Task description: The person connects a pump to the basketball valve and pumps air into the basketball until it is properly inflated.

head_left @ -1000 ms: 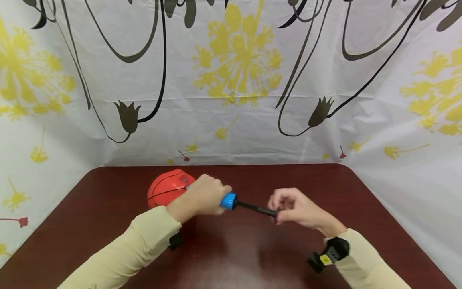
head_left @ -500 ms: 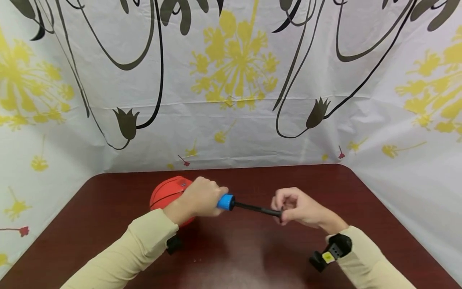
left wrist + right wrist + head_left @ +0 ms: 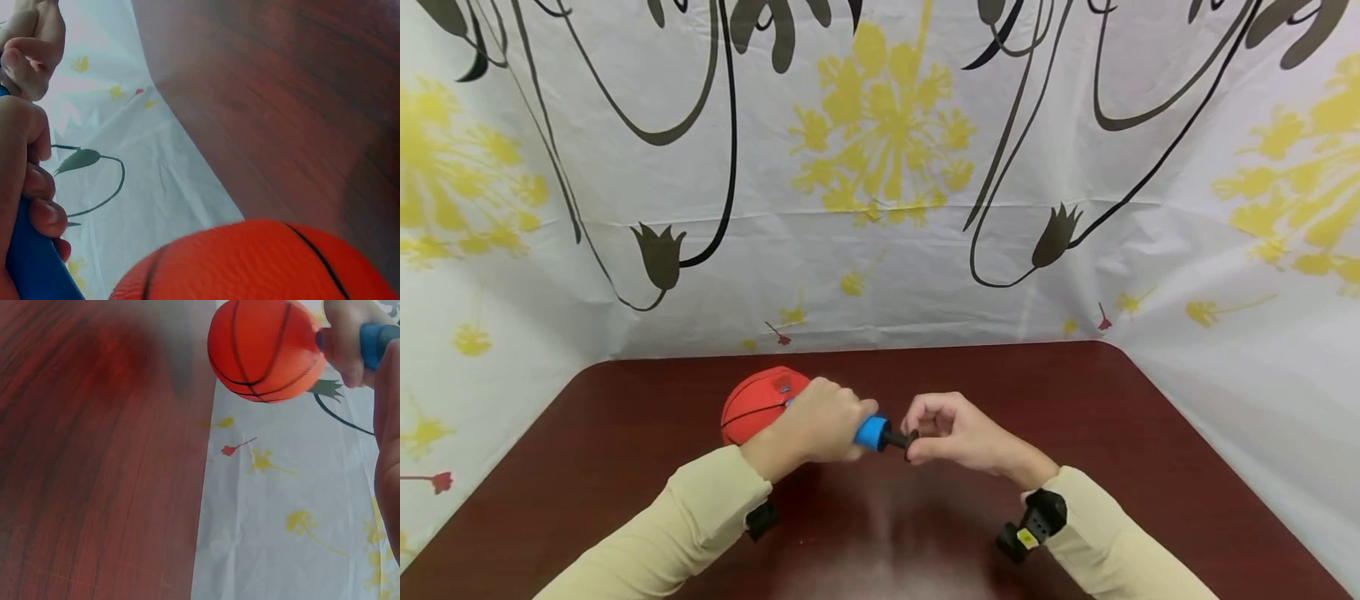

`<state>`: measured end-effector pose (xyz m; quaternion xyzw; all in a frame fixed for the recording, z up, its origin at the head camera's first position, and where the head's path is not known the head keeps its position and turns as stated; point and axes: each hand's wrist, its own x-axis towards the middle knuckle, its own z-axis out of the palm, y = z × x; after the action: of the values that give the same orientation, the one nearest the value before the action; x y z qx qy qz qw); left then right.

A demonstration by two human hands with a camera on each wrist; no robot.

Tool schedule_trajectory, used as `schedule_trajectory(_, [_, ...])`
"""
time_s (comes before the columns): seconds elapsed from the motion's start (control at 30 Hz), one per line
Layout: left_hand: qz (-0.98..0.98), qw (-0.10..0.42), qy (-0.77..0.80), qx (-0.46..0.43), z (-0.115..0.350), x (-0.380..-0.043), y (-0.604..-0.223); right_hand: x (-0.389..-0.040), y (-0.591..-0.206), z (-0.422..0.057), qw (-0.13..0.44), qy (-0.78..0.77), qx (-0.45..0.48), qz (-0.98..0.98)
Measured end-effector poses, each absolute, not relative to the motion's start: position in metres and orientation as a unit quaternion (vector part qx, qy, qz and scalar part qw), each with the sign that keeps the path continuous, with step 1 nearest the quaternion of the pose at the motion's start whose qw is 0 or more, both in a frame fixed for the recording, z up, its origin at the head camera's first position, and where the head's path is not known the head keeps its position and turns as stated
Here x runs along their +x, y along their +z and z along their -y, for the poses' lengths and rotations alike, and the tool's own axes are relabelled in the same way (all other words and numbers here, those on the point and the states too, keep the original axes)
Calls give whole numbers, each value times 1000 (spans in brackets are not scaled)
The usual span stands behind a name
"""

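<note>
My left hand (image 3: 820, 421) is wrapped round the blue barrel of a hand pump (image 3: 872, 433). At the barrel's left end sits a red-orange ball (image 3: 756, 406) with black basketball lines, joined to the pump in the right wrist view, where the ball (image 3: 265, 350) hangs above the table. My right hand (image 3: 958, 437) pinches the black handle of the pump between thumb and fingers. Only a short piece of the black rod shows between handle and barrel. In the left wrist view the left fingers (image 3: 37, 181) curl round the blue barrel, and the ball (image 3: 256, 265) fills the bottom.
Beneath both hands lies a dark red-brown wooden table (image 3: 662, 400) with rounded far corners. A white sheet (image 3: 865, 250) printed with yellow flowers and dark stems hangs behind it and along the sides. Each wrist wears a small black camera.
My right hand has moved left toward the left hand, pushing the black rod into the blue barrel. Before, the rod was drawn far out. The left hand and ball have barely shifted.
</note>
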<state>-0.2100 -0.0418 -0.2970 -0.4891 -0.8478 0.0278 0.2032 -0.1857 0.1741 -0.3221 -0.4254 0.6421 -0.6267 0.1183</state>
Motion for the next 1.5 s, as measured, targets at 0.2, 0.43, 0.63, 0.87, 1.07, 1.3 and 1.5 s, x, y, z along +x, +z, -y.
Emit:
schedule_trajectory(0.2, [847,193,35,-494,51,-211,-291,-181,-320,-203,174,-667,-462,-557])
schedule_trajectory(0.43, [856,189,57,-478,57,-213,-285,-186,-321,-221,202,-650,-507,-528])
schedule_trajectory(0.63, [862,202,65,-461,44,-210,-283,-199,-327,-180,128,-659,-442,-595])
schedule_trajectory(0.87, [860,173,41,-479,50,-212,-293,-194,-330,-182,162,-655,-434,-597])
schedule_trajectory(1.07, [857,197,38,-474,64,-215,-292,-189,-327,-221,222,-667,-503,-502])
schedule_trajectory(1.3, [866,171,42,-468,42,-208,-291,-195,-330,-198,165,-653,-491,-553])
schedule_trajectory(1.5, [864,165,29,-475,36,-207,-293,-197,-327,-180,158,-639,-456,-599])
